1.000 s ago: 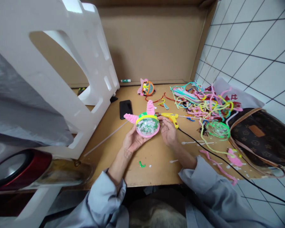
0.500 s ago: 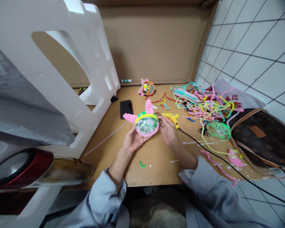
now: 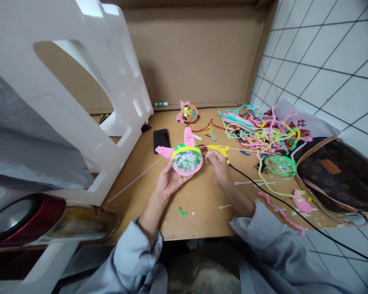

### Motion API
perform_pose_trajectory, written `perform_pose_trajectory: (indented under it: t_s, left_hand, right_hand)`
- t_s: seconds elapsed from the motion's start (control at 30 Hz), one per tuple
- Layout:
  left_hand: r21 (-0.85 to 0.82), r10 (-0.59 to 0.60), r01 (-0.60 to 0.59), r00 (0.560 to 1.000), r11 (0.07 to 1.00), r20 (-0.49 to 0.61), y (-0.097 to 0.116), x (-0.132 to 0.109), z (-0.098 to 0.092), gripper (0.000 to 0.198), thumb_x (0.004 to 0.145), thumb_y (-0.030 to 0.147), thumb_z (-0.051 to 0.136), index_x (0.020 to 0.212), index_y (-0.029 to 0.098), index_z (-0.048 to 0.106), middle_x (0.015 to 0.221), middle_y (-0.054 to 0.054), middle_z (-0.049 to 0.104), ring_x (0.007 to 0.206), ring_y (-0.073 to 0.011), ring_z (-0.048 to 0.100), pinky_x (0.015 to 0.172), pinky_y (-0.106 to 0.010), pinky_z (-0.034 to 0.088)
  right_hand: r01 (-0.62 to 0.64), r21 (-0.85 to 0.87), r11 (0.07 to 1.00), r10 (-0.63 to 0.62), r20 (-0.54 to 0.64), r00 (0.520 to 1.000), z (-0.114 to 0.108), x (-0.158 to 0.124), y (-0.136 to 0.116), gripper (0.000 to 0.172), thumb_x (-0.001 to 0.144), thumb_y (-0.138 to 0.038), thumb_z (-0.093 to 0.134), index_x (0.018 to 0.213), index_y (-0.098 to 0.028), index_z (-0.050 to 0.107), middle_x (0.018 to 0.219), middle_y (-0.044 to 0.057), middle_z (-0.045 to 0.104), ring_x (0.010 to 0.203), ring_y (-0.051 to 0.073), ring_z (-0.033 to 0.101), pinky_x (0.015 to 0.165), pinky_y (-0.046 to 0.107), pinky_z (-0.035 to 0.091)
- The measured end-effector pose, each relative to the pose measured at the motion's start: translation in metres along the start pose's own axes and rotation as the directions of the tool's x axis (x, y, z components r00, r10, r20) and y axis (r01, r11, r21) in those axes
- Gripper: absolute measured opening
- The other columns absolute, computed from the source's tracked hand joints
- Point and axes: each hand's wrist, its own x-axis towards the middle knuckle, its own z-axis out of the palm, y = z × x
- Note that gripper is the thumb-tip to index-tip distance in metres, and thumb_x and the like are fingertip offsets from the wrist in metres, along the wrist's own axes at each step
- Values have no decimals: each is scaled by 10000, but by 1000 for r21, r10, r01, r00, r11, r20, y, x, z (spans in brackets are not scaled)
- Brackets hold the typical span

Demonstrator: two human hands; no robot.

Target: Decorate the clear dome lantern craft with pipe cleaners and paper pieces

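Observation:
My left hand [image 3: 170, 179] holds a pipe-cleaner craft [image 3: 187, 162] from below and the left. It has a clear rounded body, green at the back, a yellow band, a pink rim and two pink ears. Just right of it is my right hand [image 3: 218, 165], its fingers curled together; whatever they may pinch is too small to make out. Beyond that hand a yellow glue gun [image 3: 220, 148] lies on the table, its nozzle pointing left. A similar finished-looking craft [image 3: 189, 114], with an orange rim and eyes, sits at the back.
A tangled heap of pipe cleaners [image 3: 263, 128] lies at right, near a green-rimmed clear piece [image 3: 281, 166] and a brown handbag [image 3: 337, 175]. The black cord [image 3: 272, 194] runs to the lower right. A phone [image 3: 161, 141] and a white plastic panel [image 3: 110, 81] are on the left.
My right hand's fingers, looser and more spread before, have curled together beside the craft. My left hand keeps its hold. The whole view has shifted slightly.

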Motion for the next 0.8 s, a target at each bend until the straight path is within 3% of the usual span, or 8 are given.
perform_pose_trajectory:
  t_s: [0.1,0.2,0.3,0.43,0.67,0.8]
  left_hand:
    - [-4,10,-10,1000,1000,-5,0,0,-1,547,973,400,559,1481,224,457,1344,-135,684,1223,-283,666,1055,-472,538]
    - [6,1,-1,1000,1000,-9,0,1,-2,525,972,401,561,1460,223,481,1336,-135,686,1219,-284,667,1047,-473,544]
    - [16,-16,16,1000,1000,-10,-1,0,0,512,980,409,543,1452,218,488,1311,-135,697,1182,-278,684,1022,-464,559]
    - [22,-23,23,1000,999,-10,-2,-3,3,497,992,403,515,1442,190,496,1303,-145,699,1180,-282,683,1020,-472,560]
    - [36,-17,18,1000,999,-11,-4,-2,0,454,980,377,543,1396,196,541,1291,-138,706,1202,-283,672,1087,-522,506]
    - [56,-6,6,1000,998,-4,-4,-2,-3,402,961,361,580,1320,179,595,1262,-135,721,1198,-289,673,1110,-556,478]
  right_hand:
    - [42,-24,999,-41,23,999,0,-2,-3,208,717,-415,723,648,-231,656,695,-12,608,728,160,529,760,329,455]
    - [37,15,999,-37,15,999,1,-3,-5,252,690,-437,779,652,-227,645,704,-8,608,740,164,546,779,338,463]
    - [-69,130,989,67,20,998,1,-3,-6,374,638,-490,851,667,-226,586,675,-32,581,667,135,510,705,311,458]
    - [-208,227,951,182,131,974,2,-3,-4,432,652,-557,854,788,-229,609,731,-37,604,690,132,540,705,298,484]
    - [-347,323,881,296,196,935,-2,2,1,386,583,-383,911,802,-233,630,787,-44,640,766,136,590,782,292,506]
    - [-374,334,866,298,257,919,-5,5,1,384,580,-320,920,834,-226,647,822,-34,664,798,139,608,813,294,518]
